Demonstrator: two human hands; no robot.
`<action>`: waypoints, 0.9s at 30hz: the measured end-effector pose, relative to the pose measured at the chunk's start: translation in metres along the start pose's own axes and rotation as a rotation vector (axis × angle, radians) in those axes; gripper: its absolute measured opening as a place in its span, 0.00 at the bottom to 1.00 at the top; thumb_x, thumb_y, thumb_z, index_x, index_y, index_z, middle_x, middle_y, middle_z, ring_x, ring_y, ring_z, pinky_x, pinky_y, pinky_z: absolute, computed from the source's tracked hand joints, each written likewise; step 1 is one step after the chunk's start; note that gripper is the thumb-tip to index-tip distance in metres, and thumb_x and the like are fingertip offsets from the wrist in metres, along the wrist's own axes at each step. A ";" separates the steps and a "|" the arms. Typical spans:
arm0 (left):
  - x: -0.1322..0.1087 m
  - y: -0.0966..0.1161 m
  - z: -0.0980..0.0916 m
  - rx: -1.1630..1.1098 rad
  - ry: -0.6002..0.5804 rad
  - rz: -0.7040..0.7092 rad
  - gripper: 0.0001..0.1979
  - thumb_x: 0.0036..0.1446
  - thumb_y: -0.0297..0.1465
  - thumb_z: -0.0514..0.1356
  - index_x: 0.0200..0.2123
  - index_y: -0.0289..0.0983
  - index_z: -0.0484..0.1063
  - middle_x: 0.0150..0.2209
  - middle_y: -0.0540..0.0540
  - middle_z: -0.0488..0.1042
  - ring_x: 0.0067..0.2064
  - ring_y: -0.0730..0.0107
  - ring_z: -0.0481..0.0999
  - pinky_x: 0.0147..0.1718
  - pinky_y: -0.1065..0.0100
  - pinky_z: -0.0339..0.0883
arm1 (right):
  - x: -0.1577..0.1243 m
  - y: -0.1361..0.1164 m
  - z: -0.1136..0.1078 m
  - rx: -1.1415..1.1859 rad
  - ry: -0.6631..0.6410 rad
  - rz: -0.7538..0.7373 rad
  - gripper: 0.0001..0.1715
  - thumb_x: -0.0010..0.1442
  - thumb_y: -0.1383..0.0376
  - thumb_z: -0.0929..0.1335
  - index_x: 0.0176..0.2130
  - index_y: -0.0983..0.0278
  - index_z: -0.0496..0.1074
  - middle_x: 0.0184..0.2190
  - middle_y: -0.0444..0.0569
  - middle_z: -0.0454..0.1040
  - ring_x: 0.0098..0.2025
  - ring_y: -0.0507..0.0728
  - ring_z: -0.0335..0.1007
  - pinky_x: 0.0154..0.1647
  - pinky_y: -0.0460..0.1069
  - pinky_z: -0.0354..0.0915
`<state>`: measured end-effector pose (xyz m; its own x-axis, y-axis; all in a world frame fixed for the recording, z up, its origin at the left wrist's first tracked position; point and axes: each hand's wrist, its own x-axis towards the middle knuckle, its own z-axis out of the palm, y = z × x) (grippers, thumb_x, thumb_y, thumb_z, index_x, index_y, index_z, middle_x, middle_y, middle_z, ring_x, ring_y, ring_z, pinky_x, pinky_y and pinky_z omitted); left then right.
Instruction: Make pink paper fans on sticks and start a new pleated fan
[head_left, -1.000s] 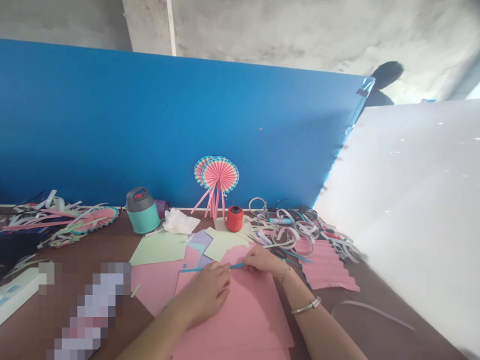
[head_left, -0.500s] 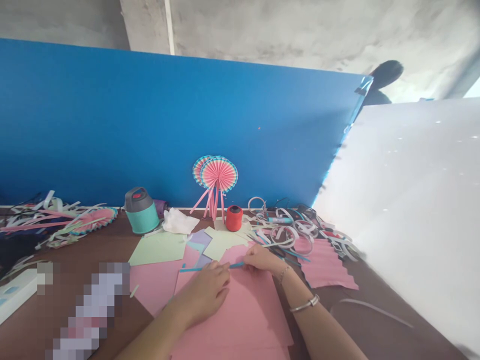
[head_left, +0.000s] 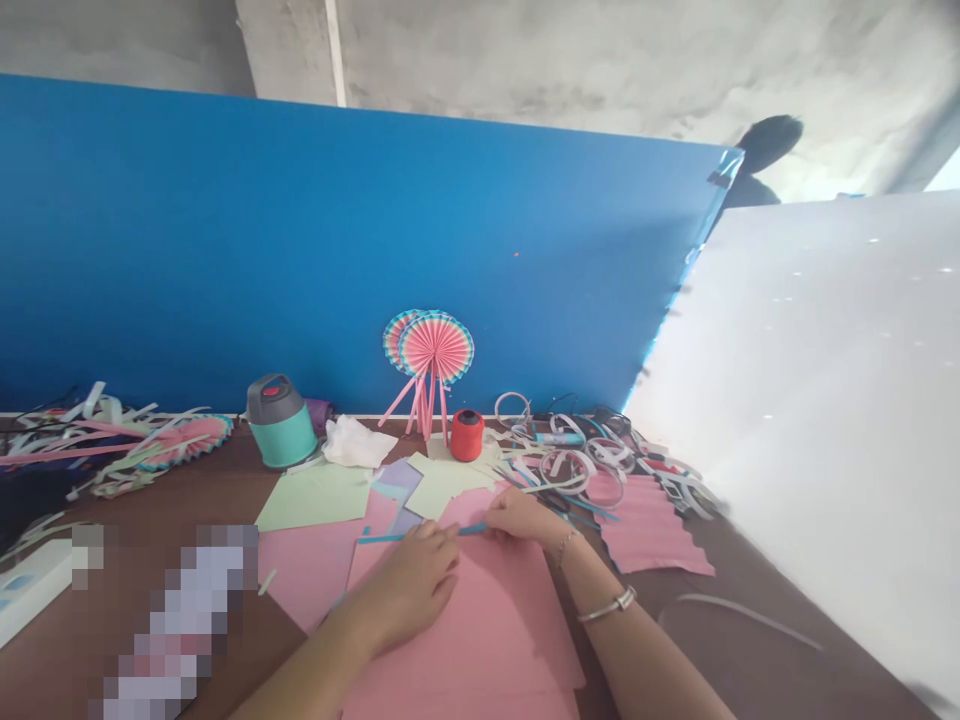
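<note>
A narrow blue paper strip (head_left: 381, 539) lies across the top edge of a large pink paper sheet (head_left: 487, 630). My left hand (head_left: 421, 575) rests on the sheet with its fingers bent close together, holding the strip down near its middle. At the strip's right end, my right hand (head_left: 517, 520) has thumb and fingers closed in a pinch on it; the fingertips are partly hidden. Another pink sheet (head_left: 304, 565) sticks out at the left. Pale green papers (head_left: 319, 495) and a lilac piece (head_left: 405, 478) lie just beyond my hands.
Behind stand a red thread spool (head_left: 466, 437), a teal-and-grey container (head_left: 281, 425) and pleated pink paper rosettes (head_left: 436, 348) against a blue partition (head_left: 225, 250). Curled strips (head_left: 570, 470) and a pleated pink sheet (head_left: 656, 525) lie right. A paper pile (head_left: 112, 420) and power strip (head_left: 37, 585) sit left.
Both hands stay in place on the blue strip and pink sheet. The view has shifted very slightly.
</note>
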<state>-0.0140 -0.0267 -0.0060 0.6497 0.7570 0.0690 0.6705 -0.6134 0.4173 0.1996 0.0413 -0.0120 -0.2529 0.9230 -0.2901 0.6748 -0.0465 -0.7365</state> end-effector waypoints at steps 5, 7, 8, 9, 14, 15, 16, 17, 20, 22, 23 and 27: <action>0.001 0.001 -0.001 0.014 -0.005 0.009 0.08 0.59 0.28 0.49 0.36 0.39 0.68 0.60 0.45 0.62 0.55 0.59 0.62 0.52 0.56 0.57 | 0.000 0.000 0.001 -0.001 0.001 -0.004 0.18 0.49 0.59 0.68 0.16 0.67 0.71 0.12 0.42 0.65 0.16 0.47 0.60 0.17 0.42 0.55; 0.000 0.001 -0.001 0.011 -0.010 0.009 0.09 0.59 0.28 0.49 0.37 0.39 0.68 0.59 0.45 0.63 0.54 0.59 0.62 0.51 0.57 0.58 | 0.000 0.000 0.001 -0.001 0.003 -0.006 0.18 0.49 0.59 0.68 0.16 0.67 0.71 0.11 0.42 0.65 0.16 0.47 0.60 0.17 0.42 0.55; 0.000 0.001 -0.001 0.012 -0.013 0.010 0.09 0.59 0.28 0.49 0.37 0.39 0.69 0.58 0.45 0.63 0.53 0.59 0.63 0.51 0.57 0.58 | -0.001 -0.001 0.000 -0.001 0.002 -0.005 0.18 0.49 0.59 0.68 0.15 0.67 0.71 0.11 0.42 0.65 0.16 0.47 0.60 0.17 0.42 0.54; 0.000 0.002 -0.001 0.017 -0.016 0.012 0.10 0.59 0.28 0.48 0.38 0.38 0.69 0.58 0.45 0.64 0.53 0.59 0.63 0.51 0.57 0.58 | -0.001 -0.001 0.000 0.000 -0.001 -0.003 0.17 0.49 0.59 0.68 0.16 0.67 0.71 0.11 0.42 0.65 0.16 0.47 0.60 0.17 0.41 0.55; 0.001 0.005 -0.002 0.074 -0.017 0.005 0.16 0.59 0.28 0.48 0.48 0.37 0.67 0.54 0.42 0.67 0.52 0.58 0.63 0.51 0.57 0.58 | -0.002 -0.003 0.000 0.013 -0.020 0.018 0.17 0.49 0.59 0.68 0.16 0.66 0.70 0.12 0.42 0.66 0.16 0.48 0.61 0.17 0.41 0.57; 0.001 0.005 -0.002 0.091 -0.014 0.006 0.17 0.59 0.28 0.47 0.51 0.36 0.66 0.53 0.40 0.67 0.51 0.58 0.63 0.51 0.57 0.58 | -0.002 -0.004 0.000 0.011 -0.024 0.019 0.17 0.50 0.59 0.68 0.16 0.66 0.70 0.12 0.43 0.66 0.16 0.48 0.62 0.17 0.41 0.57; 0.001 0.005 -0.001 0.109 -0.012 0.012 0.19 0.60 0.28 0.47 0.53 0.35 0.64 0.53 0.39 0.67 0.51 0.58 0.64 0.51 0.57 0.57 | -0.002 -0.003 0.000 0.006 -0.025 0.019 0.16 0.50 0.60 0.68 0.16 0.66 0.70 0.12 0.43 0.67 0.16 0.48 0.62 0.16 0.41 0.58; 0.001 0.005 0.000 0.130 -0.009 0.020 0.20 0.60 0.28 0.46 0.54 0.34 0.63 0.54 0.39 0.67 0.51 0.58 0.64 0.52 0.57 0.56 | -0.002 -0.003 -0.001 -0.003 -0.025 0.017 0.16 0.49 0.61 0.68 0.16 0.66 0.70 0.12 0.43 0.67 0.16 0.48 0.62 0.16 0.41 0.57; 0.002 0.004 0.005 0.196 -0.006 0.046 0.22 0.60 0.27 0.45 0.57 0.32 0.61 0.54 0.37 0.66 0.51 0.57 0.64 0.53 0.56 0.54 | -0.002 0.000 -0.003 -0.041 -0.020 0.013 0.14 0.48 0.63 0.68 0.15 0.67 0.70 0.11 0.42 0.66 0.16 0.47 0.61 0.16 0.40 0.56; 0.002 0.003 0.009 0.241 -0.007 0.052 0.23 0.60 0.27 0.45 0.58 0.31 0.59 0.54 0.36 0.66 0.51 0.56 0.64 0.53 0.56 0.54 | -0.002 0.003 -0.006 -0.064 -0.022 0.016 0.13 0.47 0.63 0.68 0.16 0.67 0.71 0.11 0.42 0.65 0.15 0.47 0.60 0.15 0.41 0.55; 0.002 0.003 0.010 0.259 -0.007 0.053 0.23 0.60 0.26 0.44 0.58 0.30 0.59 0.54 0.36 0.66 0.51 0.56 0.64 0.52 0.57 0.54 | -0.002 0.004 -0.007 -0.073 -0.024 0.018 0.13 0.47 0.63 0.68 0.16 0.67 0.71 0.11 0.42 0.66 0.15 0.47 0.60 0.15 0.41 0.55; 0.001 0.003 0.013 0.294 -0.005 0.065 0.23 0.60 0.26 0.44 0.58 0.31 0.60 0.55 0.36 0.66 0.51 0.55 0.64 0.51 0.57 0.55 | -0.004 0.005 -0.013 -0.098 -0.021 0.024 0.12 0.46 0.65 0.69 0.16 0.67 0.71 0.12 0.43 0.66 0.15 0.48 0.61 0.15 0.42 0.56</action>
<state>-0.0068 -0.0304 -0.0163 0.6962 0.7131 0.0823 0.7017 -0.7002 0.1319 0.2129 0.0420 -0.0067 -0.2494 0.9138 -0.3206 0.7450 -0.0305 -0.6664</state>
